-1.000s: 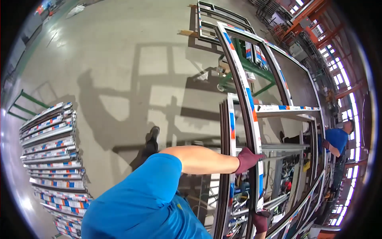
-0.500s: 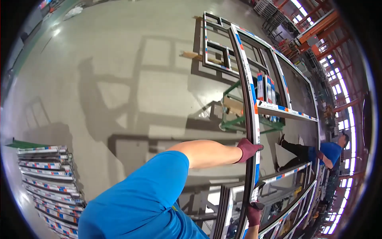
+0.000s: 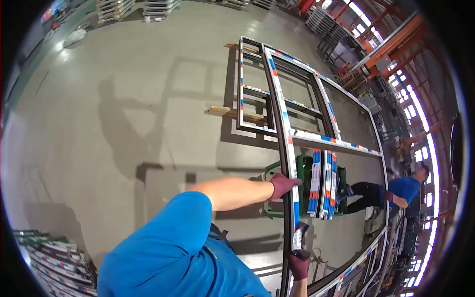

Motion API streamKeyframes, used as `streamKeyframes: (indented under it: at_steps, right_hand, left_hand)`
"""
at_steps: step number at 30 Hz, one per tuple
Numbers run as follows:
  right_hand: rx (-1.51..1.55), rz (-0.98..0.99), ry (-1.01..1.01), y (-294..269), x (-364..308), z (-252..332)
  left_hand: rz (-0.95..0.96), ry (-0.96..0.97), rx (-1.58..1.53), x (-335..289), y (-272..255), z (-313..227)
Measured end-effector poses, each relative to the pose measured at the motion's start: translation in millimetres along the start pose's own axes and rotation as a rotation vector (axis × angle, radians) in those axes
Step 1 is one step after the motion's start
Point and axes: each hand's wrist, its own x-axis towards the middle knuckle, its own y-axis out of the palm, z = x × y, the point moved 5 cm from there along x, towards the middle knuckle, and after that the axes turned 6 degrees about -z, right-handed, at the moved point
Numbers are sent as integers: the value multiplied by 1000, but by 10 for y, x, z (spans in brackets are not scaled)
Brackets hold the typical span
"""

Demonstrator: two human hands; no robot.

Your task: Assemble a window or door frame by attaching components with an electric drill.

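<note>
A large, dark-edged window frame [image 3: 332,143] stands tilted before me, divided by crossbars and wrapped in white, blue and red protective film. My left hand [image 3: 284,186], in a maroon glove, is closed round its near side rail. Lower on the same rail, my right hand [image 3: 299,266], gloved alike, also grips it; part of its fingers is hidden, with a dark piece [image 3: 302,230] just above. At the far side a co-worker [image 3: 404,190] in a blue shirt and dark trousers has a gloved hand at the frame's opposite rail.
Behind the frame is a green cart [image 3: 277,213] carrying film-wrapped profiles [image 3: 322,184]. Another frame [image 3: 241,81] lies farther off on wooden bars [image 3: 222,111]. Stacked frames [image 3: 64,270] stand at lower left, more stacks [image 3: 161,9] at the far edge. Shadows fall on the grey floor [image 3: 74,128].
In view, the held frame and both hands have shifted left. The cart with its profiles now shows through the frame's lower opening. Both hands keep their hold; the co-worker stays at the far side.
</note>
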Motion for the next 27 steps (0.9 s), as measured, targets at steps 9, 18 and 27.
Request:
streamKeyframes:
  at_steps: [9,18,27]
  right_hand:
    - [27,12,104,2243,4873,2244]
    - [28,29,-7,4030,9102,4576]
    - [119,26,246,5273,13313,5916]
  left_hand:
    - [15,-7,27,4262,-1862,-3374]
    - [-138,30,217,8262,-3399,-6351]
    - [-81,-27,499,11834,-4269,-9022]
